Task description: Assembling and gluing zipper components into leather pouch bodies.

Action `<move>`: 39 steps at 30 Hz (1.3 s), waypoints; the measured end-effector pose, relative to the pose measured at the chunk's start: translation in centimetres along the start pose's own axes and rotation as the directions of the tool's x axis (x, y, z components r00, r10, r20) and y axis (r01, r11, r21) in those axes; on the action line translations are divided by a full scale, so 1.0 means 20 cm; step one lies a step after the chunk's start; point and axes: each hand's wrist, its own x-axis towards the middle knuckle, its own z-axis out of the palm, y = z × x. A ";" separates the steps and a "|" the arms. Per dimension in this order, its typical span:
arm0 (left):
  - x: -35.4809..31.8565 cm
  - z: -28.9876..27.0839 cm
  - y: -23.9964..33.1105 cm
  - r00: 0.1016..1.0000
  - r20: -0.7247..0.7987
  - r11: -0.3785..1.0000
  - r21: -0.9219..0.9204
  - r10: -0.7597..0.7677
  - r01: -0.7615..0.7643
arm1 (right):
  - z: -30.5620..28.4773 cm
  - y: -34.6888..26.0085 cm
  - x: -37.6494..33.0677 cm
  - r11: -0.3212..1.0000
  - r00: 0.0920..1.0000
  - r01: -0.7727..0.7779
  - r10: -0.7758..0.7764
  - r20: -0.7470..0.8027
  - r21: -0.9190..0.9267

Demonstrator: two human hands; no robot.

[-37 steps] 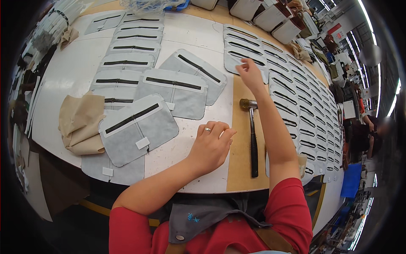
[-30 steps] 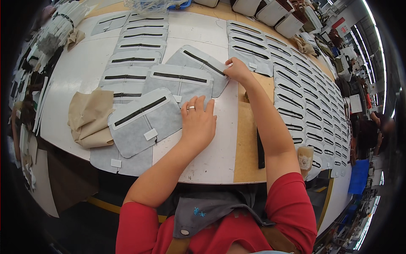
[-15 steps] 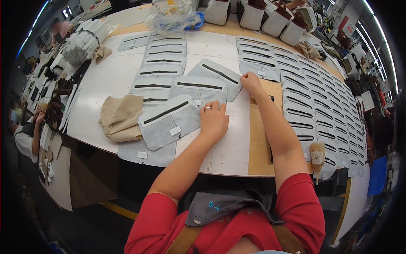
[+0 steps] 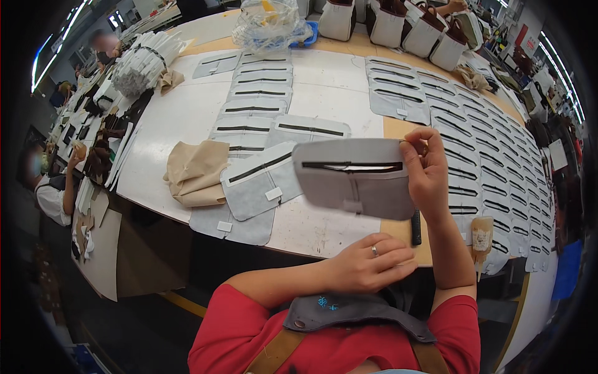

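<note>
Pinched at its top right corner, a grey fabric panel (image 4: 355,199) with a black-edged slot hangs from my right hand (image 4: 428,171), lifted over the table. Light shows through part of its slot, and its lower edge is slightly blurred. My left hand (image 4: 380,265) is below it at the table's front edge, fingers loosely bent and apart, holding nothing I can see. To the left lie overlapping grey panels with black strips, among them a tilted panel (image 4: 261,187) with a small white tab and another panel (image 4: 311,128) behind it.
A crumpled beige cloth (image 4: 198,171) lies left of the panels. Rows of panels (image 4: 464,156) cover the right side, with a glue bottle (image 4: 481,240) near the front. White bags (image 4: 386,28), a clear plastic bag (image 4: 265,31) and a bundle of white strips (image 4: 140,65) stand farther back.
My right hand has lifted the grey panel off the table and brought it nearer, turning it. My left hand has left the other panels and moved right and toward me.
</note>
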 end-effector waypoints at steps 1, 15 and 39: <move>0.00 -0.03 0.04 1.000 -0.007 0.999 0.034 0.012 -0.011 | 0.00 0.05 -0.05 0.995 0.995 -0.094 0.094 0.018 -0.020; -0.25 0.08 -0.32 0.755 0.304 0.812 0.266 -0.582 0.519 | -0.07 0.35 -0.26 0.820 0.754 -0.500 0.570 0.325 -0.277; -0.20 0.09 -0.33 0.652 0.351 0.740 0.330 -0.672 0.586 | -0.01 0.33 -0.52 0.691 0.988 0.008 0.104 0.110 -0.723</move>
